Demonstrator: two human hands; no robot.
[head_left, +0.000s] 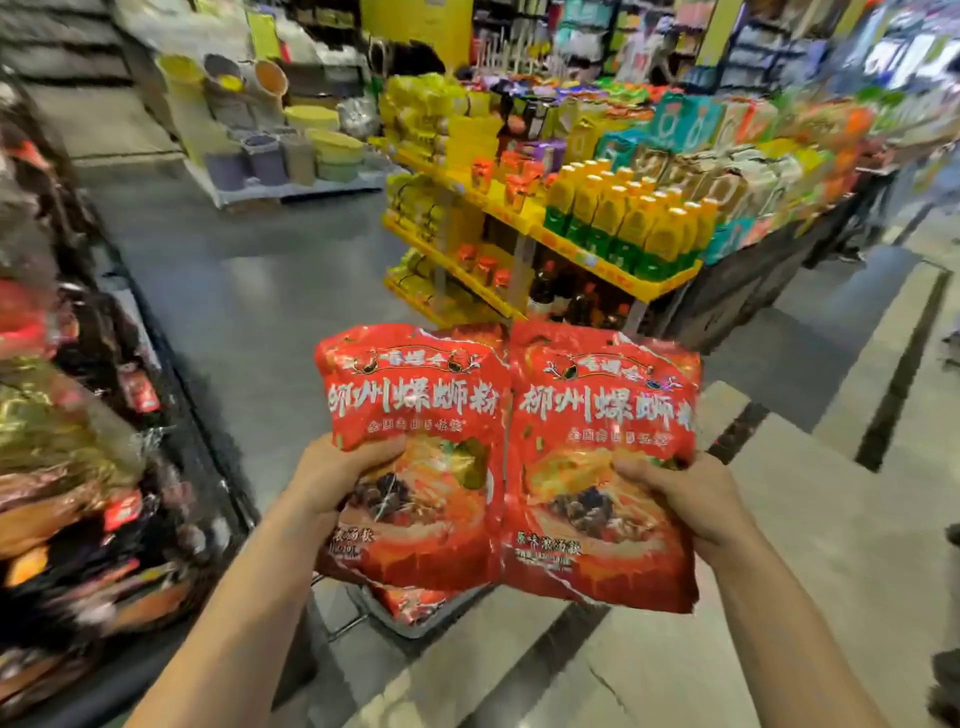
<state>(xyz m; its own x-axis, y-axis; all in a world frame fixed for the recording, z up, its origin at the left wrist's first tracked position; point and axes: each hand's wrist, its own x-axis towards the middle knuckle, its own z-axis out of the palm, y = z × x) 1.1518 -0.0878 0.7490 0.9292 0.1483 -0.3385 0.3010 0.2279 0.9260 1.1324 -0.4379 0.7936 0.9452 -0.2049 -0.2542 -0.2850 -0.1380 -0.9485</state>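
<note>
Head view caught the carrying step: left grip (332, 480) clutched the left packet (415, 410), right grip (693, 501) the right packet (597, 415), likely needing lowering into the near basket (371, 613) next.

shelf goods (62, 467) blurred, lower packet (410, 605) mostly hidden

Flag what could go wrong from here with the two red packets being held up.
1. The left hand and right hand each pinch only an outer edge of the left packet and right packet; a glossy bag might slip.
2. The packets hide most of the basket below, so a drop-in could miss its rim.
</note>
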